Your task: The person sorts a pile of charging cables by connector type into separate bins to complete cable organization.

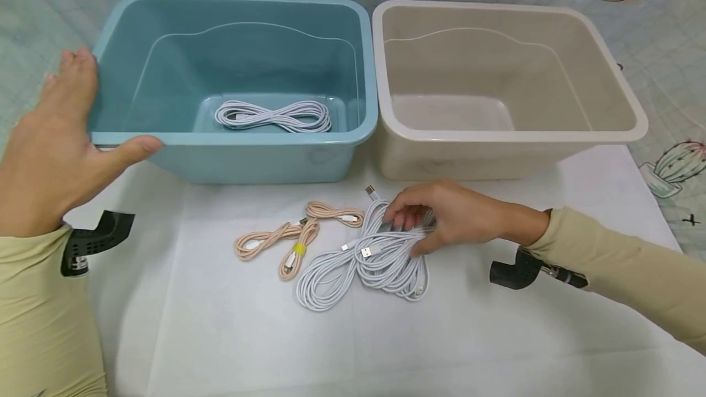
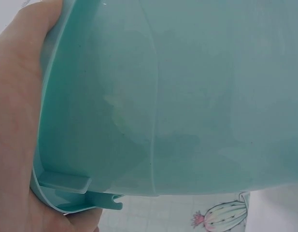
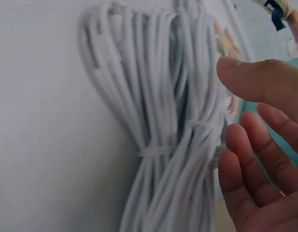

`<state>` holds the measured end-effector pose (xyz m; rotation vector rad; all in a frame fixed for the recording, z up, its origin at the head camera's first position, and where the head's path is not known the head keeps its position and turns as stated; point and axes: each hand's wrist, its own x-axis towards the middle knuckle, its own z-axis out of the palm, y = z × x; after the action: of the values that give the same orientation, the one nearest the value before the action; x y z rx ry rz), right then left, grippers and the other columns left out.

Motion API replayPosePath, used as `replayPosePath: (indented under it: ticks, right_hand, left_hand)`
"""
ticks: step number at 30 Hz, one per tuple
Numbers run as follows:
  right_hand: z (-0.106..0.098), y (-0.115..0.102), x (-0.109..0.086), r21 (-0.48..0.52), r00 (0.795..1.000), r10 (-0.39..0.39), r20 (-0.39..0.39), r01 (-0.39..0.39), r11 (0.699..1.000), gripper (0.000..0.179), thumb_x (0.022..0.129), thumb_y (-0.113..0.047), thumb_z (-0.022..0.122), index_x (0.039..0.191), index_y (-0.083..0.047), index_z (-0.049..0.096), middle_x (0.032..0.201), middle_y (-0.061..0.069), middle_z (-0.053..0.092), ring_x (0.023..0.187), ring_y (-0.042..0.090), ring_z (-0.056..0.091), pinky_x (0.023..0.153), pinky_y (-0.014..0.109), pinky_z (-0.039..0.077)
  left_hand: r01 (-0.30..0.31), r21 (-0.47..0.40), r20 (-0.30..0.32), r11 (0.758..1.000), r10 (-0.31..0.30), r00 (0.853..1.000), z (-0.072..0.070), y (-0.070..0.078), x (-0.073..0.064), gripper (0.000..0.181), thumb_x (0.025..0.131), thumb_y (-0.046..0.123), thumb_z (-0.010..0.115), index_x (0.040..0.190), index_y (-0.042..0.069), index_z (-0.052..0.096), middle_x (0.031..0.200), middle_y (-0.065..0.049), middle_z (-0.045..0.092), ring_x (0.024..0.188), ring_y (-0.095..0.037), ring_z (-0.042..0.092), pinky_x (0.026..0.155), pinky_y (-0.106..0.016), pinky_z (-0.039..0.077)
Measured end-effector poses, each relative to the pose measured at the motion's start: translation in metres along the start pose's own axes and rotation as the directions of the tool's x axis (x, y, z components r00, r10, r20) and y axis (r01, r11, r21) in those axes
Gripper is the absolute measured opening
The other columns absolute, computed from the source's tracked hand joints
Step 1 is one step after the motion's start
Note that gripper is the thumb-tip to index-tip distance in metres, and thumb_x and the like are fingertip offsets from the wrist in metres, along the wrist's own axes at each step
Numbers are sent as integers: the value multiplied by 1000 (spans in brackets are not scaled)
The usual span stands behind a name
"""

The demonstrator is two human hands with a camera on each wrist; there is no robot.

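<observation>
My left hand rests against the near left corner of a blue-green plastic bin, thumb stretched along the front rim and fingers along the left side. In the left wrist view the bin's wall fills most of the picture. My right hand is at a pile of white USB cables, bundled in loops. Seen from the right wrist, thumb and bent fingers stand apart beside a tied white bundle, with a gap between them. Another white cable bundle lies inside the blue-green bin.
Several peach-coloured cable bundles, one with a yellow tie, lie left of the white pile. A beige bin stands right beside the blue-green one. Both are on a white cloth, with a patterned cloth behind and at the right.
</observation>
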<state>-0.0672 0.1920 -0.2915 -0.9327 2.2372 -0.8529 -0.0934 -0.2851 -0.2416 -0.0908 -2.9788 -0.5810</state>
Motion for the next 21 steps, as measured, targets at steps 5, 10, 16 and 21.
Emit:
replayPosePath:
  ticks: [5,10,16,21]
  right_hand:
    - [3,7,-5,-27,1000,-11,7,11,1000,51,67,-20,89,114,-22,68,102,-11,68,91,5,62,83,25,57]
    - [2,10,-7,-86,1000,-11,-1,11,996,50,67,-20,89,112,-26,68,103,-14,67,91,4,60,82,24,56]
    - [0,13,-9,-149,1000,2,-10,-4,989,49,69,-23,88,113,-25,69,104,-14,67,92,5,60,83,25,56]
    - [0,15,-9,-211,999,-39,-8,37,977,41,71,-21,87,107,-27,70,102,-15,67,90,4,61,82,24,56]
  left_hand:
    - [-7,-9,-12,1000,6,1000,0,-2,1,107,80,53,66,157,18,1,165,-2,0,149,-51,2,122,-65,6]
    - [-7,-20,-10,1000,7,1000,0,-4,1,109,79,53,67,157,18,1,165,-2,0,149,-50,1,122,-63,4]
    - [-60,-34,-34,998,59,998,1,-6,1,109,77,50,70,158,19,4,165,-3,4,154,-34,2,125,-58,4]
    - [-57,-26,-35,998,56,998,0,-6,1,109,78,51,69,158,18,4,165,-2,4,155,-31,2,124,-59,4]
